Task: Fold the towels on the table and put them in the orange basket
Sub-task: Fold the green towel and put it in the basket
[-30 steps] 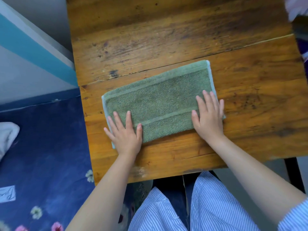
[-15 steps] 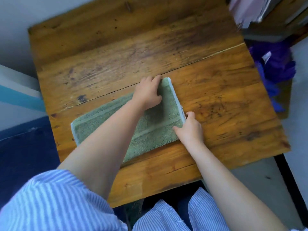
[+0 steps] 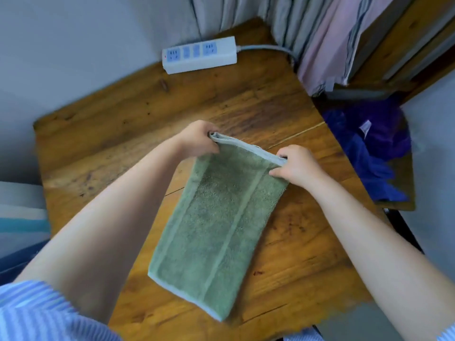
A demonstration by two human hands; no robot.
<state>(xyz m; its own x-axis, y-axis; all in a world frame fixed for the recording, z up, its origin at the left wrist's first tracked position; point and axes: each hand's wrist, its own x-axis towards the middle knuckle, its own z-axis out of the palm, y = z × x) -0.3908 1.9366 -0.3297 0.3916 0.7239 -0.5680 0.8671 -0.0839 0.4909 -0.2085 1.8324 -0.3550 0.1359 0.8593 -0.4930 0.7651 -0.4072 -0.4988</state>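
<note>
Hanging over the table, the green towel is pinched at its 2 top corners by left-hand fingers and right-hand fingers.

Soft, even daylight, faint shadows, slight motion blur, wide-angle bending toward the edges.

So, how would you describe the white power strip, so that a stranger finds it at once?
Start from the wooden table and go to its far edge by the wall. The power strip lies there, beyond the green towel. It is the only white plastic bar, with blue sockets and a grey cable.
</note>
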